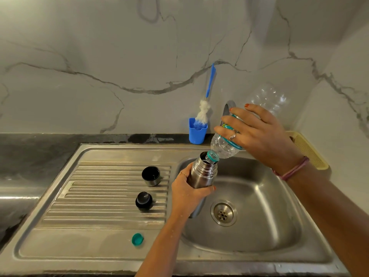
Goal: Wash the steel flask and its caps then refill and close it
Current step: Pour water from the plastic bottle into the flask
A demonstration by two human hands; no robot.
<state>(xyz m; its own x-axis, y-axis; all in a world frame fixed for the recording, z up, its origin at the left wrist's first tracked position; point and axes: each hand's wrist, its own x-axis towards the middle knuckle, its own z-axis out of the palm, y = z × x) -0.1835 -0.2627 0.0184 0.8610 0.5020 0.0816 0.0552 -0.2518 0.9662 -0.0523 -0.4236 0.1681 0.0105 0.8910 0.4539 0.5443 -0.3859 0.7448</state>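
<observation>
My left hand point(186, 193) grips the open steel flask point(202, 172) upright over the left edge of the sink basin point(259, 222). My right hand point(257, 134) holds a clear plastic water bottle point(225, 146) tilted neck-down, its mouth resting in the flask's opening. The steel outer cap point(151, 176) lies on the ribbed draining board with its dark inside showing. Just below it sits the black inner stopper point(143, 200). The bottle's teal cap point(137, 239) lies on the flat front part of the board.
A blue bottle brush point(207, 92) stands in a blue holder point(197, 130) against the marble wall. The tap point(226, 108) is partly hidden behind the bottle. A beige rack point(308, 149) sits at the right. The drain point(223, 212) lies mid-basin.
</observation>
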